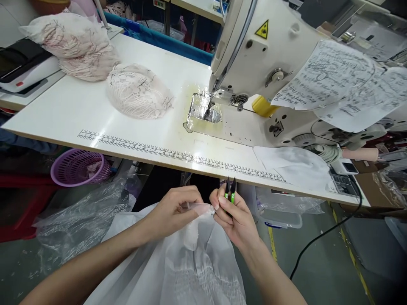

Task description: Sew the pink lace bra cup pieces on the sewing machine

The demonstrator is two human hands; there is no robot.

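A sheer white garment (203,258) with gathered stitching hangs over my lap, below the table's front edge. Pinched at one edge of that fabric, my left hand (178,209) has its fingers closed. My right hand (237,216) carries a pair of thread snips (233,195) with green grips and black blades that point up and stand slightly apart. The thumb and index finger of this hand also meet at the fabric's edge, close to the left hand. Whatever lies exactly between those fingertips is too small to make out.
A sewing machine (254,55) stands on the white table (152,131), with a printed ruler along its front. Lace pieces (140,91) lie left of the needle, beside a bundled lace pile (79,46). Below are a purple basket (81,167) and a hanging black cable (321,235).
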